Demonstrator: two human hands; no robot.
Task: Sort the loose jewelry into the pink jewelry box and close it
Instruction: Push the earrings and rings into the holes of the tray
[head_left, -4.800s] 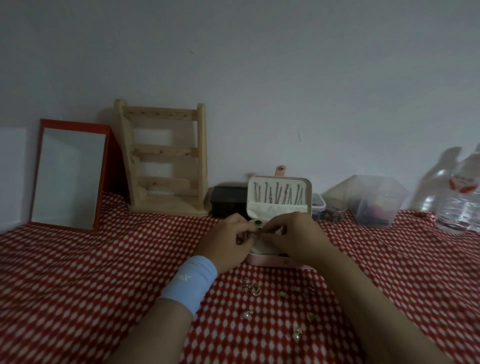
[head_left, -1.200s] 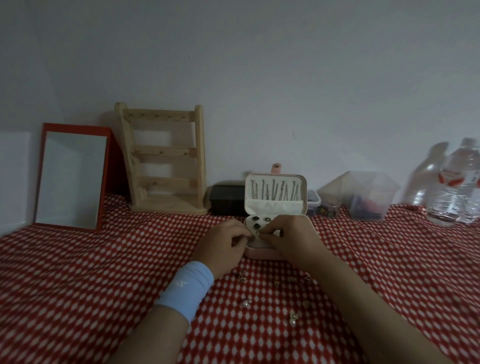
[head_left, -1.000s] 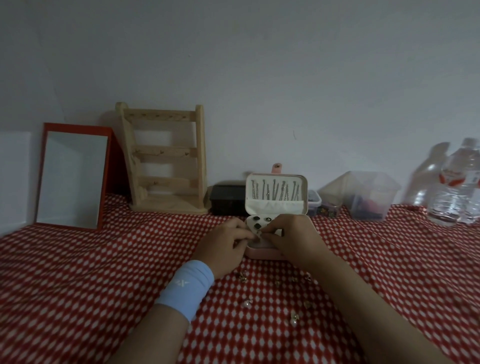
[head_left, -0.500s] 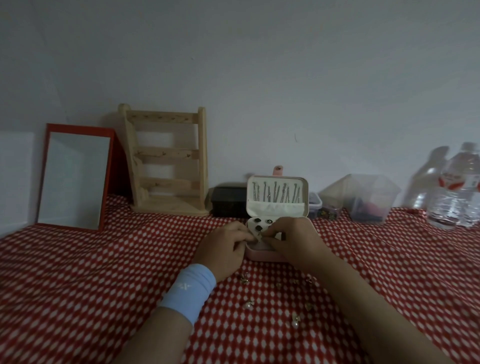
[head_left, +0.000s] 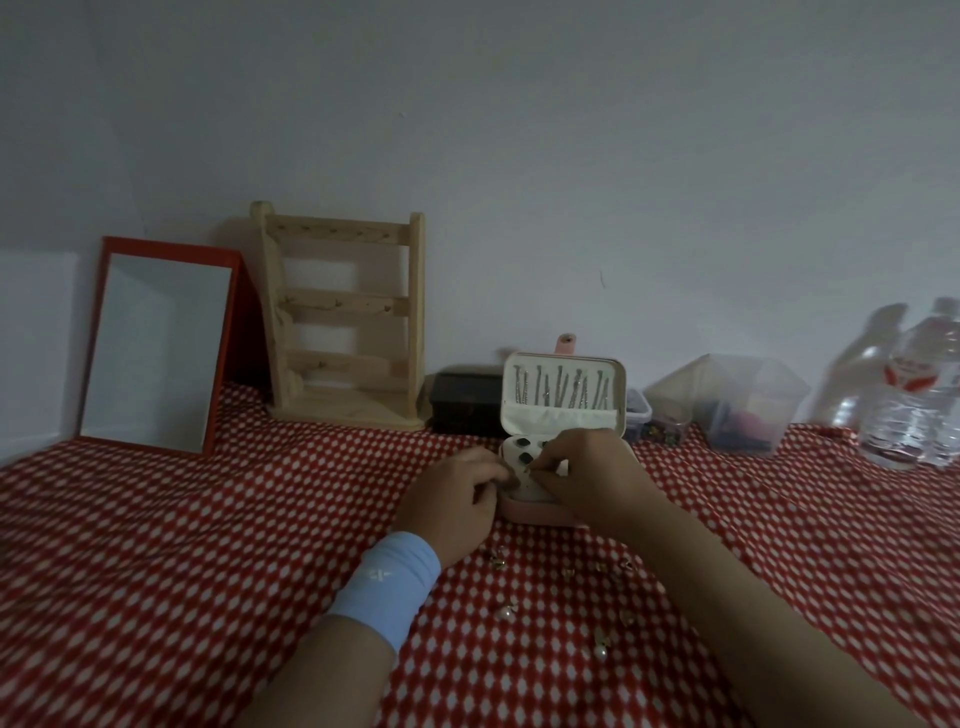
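The pink jewelry box (head_left: 530, 512) stands open on the red checked cloth, its lid (head_left: 563, 395) upright with several chains hanging inside. Dark studs (head_left: 524, 449) sit in its white tray. My left hand (head_left: 457, 501) rests against the box's left front edge, fingers curled at the tray. My right hand (head_left: 592, 478) covers the right half of the tray, its fingertips pinched on a small piece of jewelry (head_left: 529, 469) too tiny to identify. Loose earrings (head_left: 506, 610) lie scattered on the cloth in front of the box, between my forearms.
A red-framed mirror (head_left: 156, 348) and a wooden jewelry stand (head_left: 343, 317) lean at the back left. A black box (head_left: 465, 410) sits behind the pink box. Clear plastic containers (head_left: 743, 410) and water bottles (head_left: 919, 384) stand at the back right.
Both hands have stayed at the tray of the box with only small finger movements. The view has shifted slightly. The loose earrings on the cloth have not moved.
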